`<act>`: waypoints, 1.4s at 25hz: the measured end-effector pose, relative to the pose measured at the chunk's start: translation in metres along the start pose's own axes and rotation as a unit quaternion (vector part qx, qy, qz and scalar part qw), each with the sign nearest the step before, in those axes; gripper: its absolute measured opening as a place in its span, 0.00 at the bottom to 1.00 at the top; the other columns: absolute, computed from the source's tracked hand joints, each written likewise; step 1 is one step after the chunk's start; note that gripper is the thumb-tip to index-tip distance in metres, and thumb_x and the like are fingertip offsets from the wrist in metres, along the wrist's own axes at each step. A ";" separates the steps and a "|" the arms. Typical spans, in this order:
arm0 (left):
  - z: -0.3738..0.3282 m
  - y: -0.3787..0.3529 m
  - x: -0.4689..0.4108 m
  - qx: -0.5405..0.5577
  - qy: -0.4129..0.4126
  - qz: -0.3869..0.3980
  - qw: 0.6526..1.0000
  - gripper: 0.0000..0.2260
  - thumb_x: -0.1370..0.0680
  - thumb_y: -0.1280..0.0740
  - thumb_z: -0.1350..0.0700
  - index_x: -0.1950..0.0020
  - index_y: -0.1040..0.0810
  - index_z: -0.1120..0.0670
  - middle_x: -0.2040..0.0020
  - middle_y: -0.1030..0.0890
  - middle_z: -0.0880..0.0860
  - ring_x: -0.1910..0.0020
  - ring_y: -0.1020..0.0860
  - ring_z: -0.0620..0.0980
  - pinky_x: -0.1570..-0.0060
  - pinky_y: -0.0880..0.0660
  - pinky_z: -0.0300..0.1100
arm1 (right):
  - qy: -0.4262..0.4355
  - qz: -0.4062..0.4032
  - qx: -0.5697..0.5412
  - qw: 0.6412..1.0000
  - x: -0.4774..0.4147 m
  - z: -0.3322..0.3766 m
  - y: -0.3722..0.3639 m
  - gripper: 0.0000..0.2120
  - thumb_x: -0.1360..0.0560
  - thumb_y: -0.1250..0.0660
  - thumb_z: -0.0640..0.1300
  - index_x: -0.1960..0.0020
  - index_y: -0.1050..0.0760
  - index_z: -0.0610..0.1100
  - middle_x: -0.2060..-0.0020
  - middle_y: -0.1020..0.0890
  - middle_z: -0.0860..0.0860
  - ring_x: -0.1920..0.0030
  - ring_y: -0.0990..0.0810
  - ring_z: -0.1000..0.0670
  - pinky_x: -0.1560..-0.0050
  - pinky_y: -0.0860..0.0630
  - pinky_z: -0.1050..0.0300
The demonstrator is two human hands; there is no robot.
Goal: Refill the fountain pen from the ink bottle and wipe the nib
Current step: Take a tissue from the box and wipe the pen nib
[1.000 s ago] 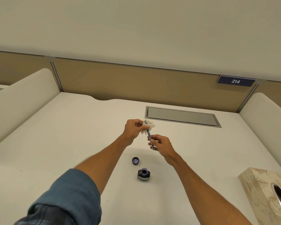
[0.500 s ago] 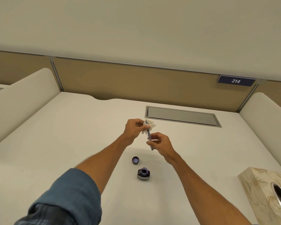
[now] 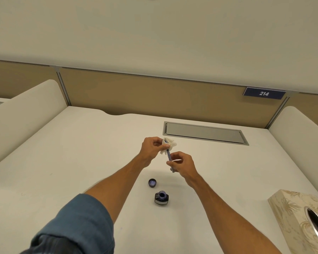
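My right hand point(image 3: 182, 165) grips the barrel of a slim bluish fountain pen point(image 3: 169, 156), held above the white desk point(image 3: 72, 162) with its nib end pointing up and away. My left hand point(image 3: 151, 148) pinches a crumpled white tissue point(image 3: 170, 144) around that nib end, so the nib is hidden. Nearer to me the open ink bottle point(image 3: 161, 197) stands upright on the desk. Its dark cap point(image 3: 152, 182) lies upside down just left of and behind it.
A patterned tissue box point(image 3: 299, 220) sits at the right front edge. A grey metal cable hatch point(image 3: 205, 133) is set into the desk behind my hands. Curved white side dividers point(image 3: 22, 110) and a tan back panel point(image 3: 154, 92) enclose the desk.
My right hand with the pen has shifted only slightly, and the tissue stays wrapped on the nib end. Bottle and cap have not moved.
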State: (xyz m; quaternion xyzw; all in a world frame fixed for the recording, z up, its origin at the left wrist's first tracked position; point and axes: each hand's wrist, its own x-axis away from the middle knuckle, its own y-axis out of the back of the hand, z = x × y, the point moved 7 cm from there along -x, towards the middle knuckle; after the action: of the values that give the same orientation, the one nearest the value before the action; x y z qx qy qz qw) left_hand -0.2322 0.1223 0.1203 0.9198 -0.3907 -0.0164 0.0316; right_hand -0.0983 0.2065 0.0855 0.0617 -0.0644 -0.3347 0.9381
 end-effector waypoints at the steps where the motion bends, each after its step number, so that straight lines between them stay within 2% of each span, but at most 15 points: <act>1: -0.001 0.000 0.001 0.000 0.000 0.001 1.000 0.11 0.29 0.24 0.61 0.50 0.19 0.65 0.56 0.16 0.58 0.61 0.18 0.47 0.63 0.24 0.30 | -0.004 0.005 -0.007 1.000 -0.001 -0.002 0.000 0.09 0.28 0.27 0.36 0.48 0.20 0.40 0.59 0.18 0.46 0.60 0.19 0.46 0.53 0.18 0.45; 5: 0.000 -0.001 0.002 -0.002 -0.002 0.007 1.000 0.11 0.29 0.24 0.61 0.50 0.19 0.65 0.55 0.16 0.59 0.59 0.18 0.49 0.62 0.23 0.32 | -0.008 0.028 -0.003 1.000 0.002 -0.005 -0.004 0.10 0.24 0.32 0.37 0.44 0.20 0.39 0.55 0.16 0.44 0.55 0.19 0.46 0.51 0.19 0.51; 8: 0.000 0.000 0.003 -0.006 -0.002 0.007 1.000 0.12 0.29 0.24 0.61 0.49 0.18 0.66 0.54 0.15 0.60 0.59 0.18 0.50 0.62 0.23 0.32 | 0.007 0.007 0.003 1.000 0.005 -0.002 -0.004 0.12 0.29 0.26 0.39 0.47 0.22 0.41 0.55 0.16 0.43 0.57 0.18 0.48 0.56 0.19 0.55; 12: 0.001 0.000 0.005 -0.011 0.000 0.006 1.000 0.13 0.29 0.24 0.61 0.48 0.19 0.66 0.52 0.15 0.60 0.57 0.17 0.51 0.60 0.23 0.33 | 0.001 0.005 -0.004 1.000 0.004 -0.006 -0.001 0.10 0.29 0.26 0.36 0.48 0.21 0.39 0.60 0.17 0.46 0.60 0.18 0.46 0.55 0.17 0.50; 15: 0.001 0.001 0.005 -0.011 0.000 0.004 1.000 0.13 0.29 0.24 0.60 0.48 0.18 0.66 0.51 0.15 0.61 0.56 0.17 0.52 0.59 0.22 0.34 | -0.002 0.035 -0.010 0.999 0.005 -0.007 -0.005 0.11 0.26 0.29 0.37 0.45 0.21 0.39 0.56 0.16 0.43 0.56 0.17 0.45 0.49 0.18 0.49; 17: 0.002 0.001 0.005 -0.011 -0.001 0.008 1.000 0.13 0.29 0.24 0.60 0.49 0.18 0.66 0.53 0.15 0.60 0.57 0.17 0.51 0.59 0.22 0.34 | 0.002 0.032 -0.002 0.999 0.007 -0.006 -0.005 0.12 0.28 0.27 0.37 0.45 0.21 0.39 0.54 0.16 0.41 0.56 0.17 0.46 0.50 0.18 0.50; 21: 0.003 -0.001 0.007 -0.016 0.002 0.008 1.000 0.13 0.29 0.24 0.60 0.49 0.18 0.66 0.54 0.16 0.59 0.59 0.18 0.50 0.62 0.23 0.32 | -0.001 0.002 0.004 1.000 0.009 -0.005 0.000 0.12 0.33 0.23 0.35 0.53 0.23 0.40 0.58 0.16 0.41 0.60 0.17 0.47 0.59 0.18 0.53; 25: 0.002 -0.003 0.009 -0.015 0.000 0.012 1.000 0.12 0.28 0.25 0.62 0.48 0.19 0.66 0.55 0.16 0.59 0.62 0.19 0.46 0.65 0.25 0.29 | -0.004 0.022 0.001 1.000 0.010 -0.007 -0.002 0.10 0.28 0.27 0.36 0.48 0.22 0.37 0.57 0.16 0.40 0.58 0.15 0.45 0.55 0.17 0.53; 28: 0.001 -0.003 0.009 -0.010 -0.002 0.014 1.000 0.12 0.28 0.25 0.62 0.48 0.19 0.66 0.55 0.16 0.59 0.62 0.19 0.46 0.65 0.24 0.30 | 0.003 0.014 0.001 1.000 0.010 -0.009 -0.001 0.10 0.29 0.26 0.38 0.48 0.21 0.38 0.55 0.15 0.42 0.56 0.15 0.46 0.52 0.18 0.52; 31: 0.000 -0.005 0.010 -0.014 0.000 0.020 1.000 0.11 0.28 0.25 0.62 0.49 0.18 0.66 0.58 0.16 0.57 0.64 0.19 0.42 0.66 0.25 0.30 | 0.015 -0.001 0.026 1.000 0.008 -0.008 0.001 0.12 0.32 0.23 0.39 0.51 0.20 0.39 0.58 0.15 0.44 0.59 0.17 0.50 0.55 0.19 0.58; 33: 0.001 -0.005 0.010 -0.008 0.001 0.022 1.000 0.11 0.28 0.25 0.62 0.50 0.18 0.66 0.59 0.17 0.56 0.67 0.20 0.40 0.66 0.26 0.30 | 0.015 0.003 0.025 1.000 0.007 -0.008 0.001 0.10 0.31 0.24 0.37 0.51 0.20 0.38 0.60 0.16 0.44 0.59 0.18 0.50 0.56 0.20 0.58; 35: 0.002 -0.003 0.010 -0.003 0.002 0.021 1.000 0.11 0.28 0.25 0.62 0.49 0.19 0.67 0.58 0.16 0.58 0.65 0.19 0.42 0.66 0.25 0.30 | 0.010 0.024 0.018 0.999 0.008 -0.008 -0.002 0.08 0.28 0.28 0.36 0.49 0.19 0.38 0.60 0.16 0.44 0.58 0.18 0.48 0.55 0.19 0.58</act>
State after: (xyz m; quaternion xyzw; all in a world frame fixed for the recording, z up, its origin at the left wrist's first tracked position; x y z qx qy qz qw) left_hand -0.2228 0.1173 0.1179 0.9113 -0.4100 -0.0149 0.0358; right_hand -0.0923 0.2005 0.0783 0.0805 -0.0626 -0.3101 0.9452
